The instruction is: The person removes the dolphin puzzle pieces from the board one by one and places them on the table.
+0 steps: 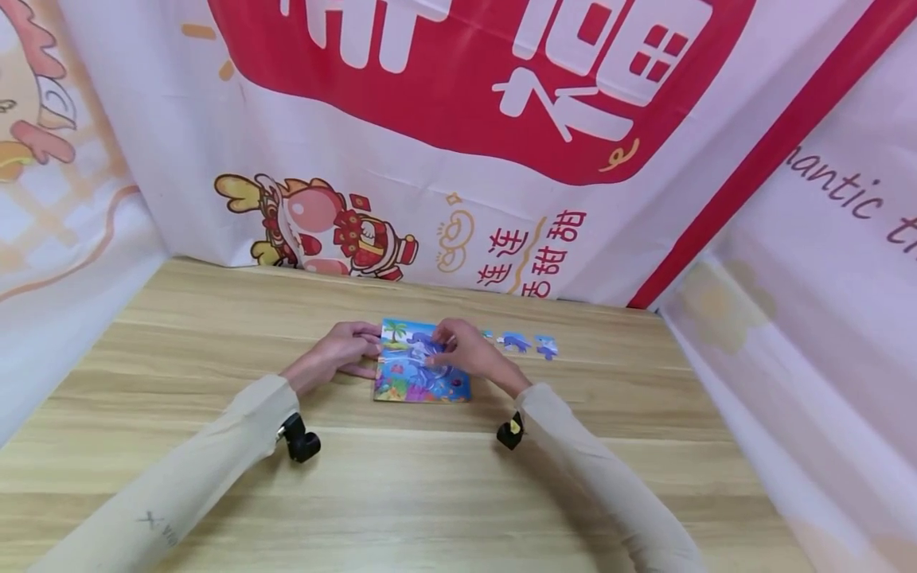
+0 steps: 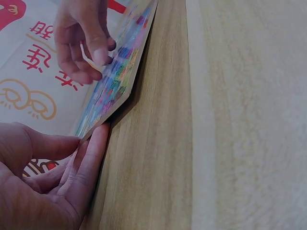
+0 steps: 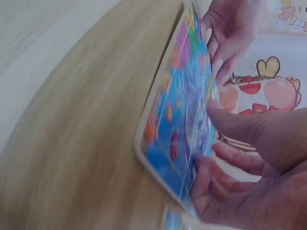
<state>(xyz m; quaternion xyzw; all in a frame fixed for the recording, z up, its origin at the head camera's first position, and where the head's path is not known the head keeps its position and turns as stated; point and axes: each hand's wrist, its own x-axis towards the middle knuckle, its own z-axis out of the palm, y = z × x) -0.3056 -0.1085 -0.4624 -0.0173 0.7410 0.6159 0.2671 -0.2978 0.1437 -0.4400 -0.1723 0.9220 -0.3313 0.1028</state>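
Observation:
A blue jigsaw puzzle board (image 1: 397, 378), printed with a palm tree, a dolphin and bright corals, lies on the wooden table. My left hand (image 1: 346, 348) pinches its left edge, thumb on top and fingers beneath, as the left wrist view shows. Over the board's right half bends my right hand (image 1: 466, 348). In the right wrist view its thumb (image 3: 235, 120) and bent fingers (image 3: 204, 182) meet the picture, set apart from each other. No loose piece shows between them. Part of the dolphin picture is hidden under this hand.
Right of the board lie loose puzzle pieces: one with a dolphin (image 1: 514, 342), another light blue one (image 1: 547, 346), and one partly behind the right hand (image 1: 487, 334). A printed cloth (image 1: 430, 167) hangs behind the table (image 1: 401, 493), with cloth at both sides too.

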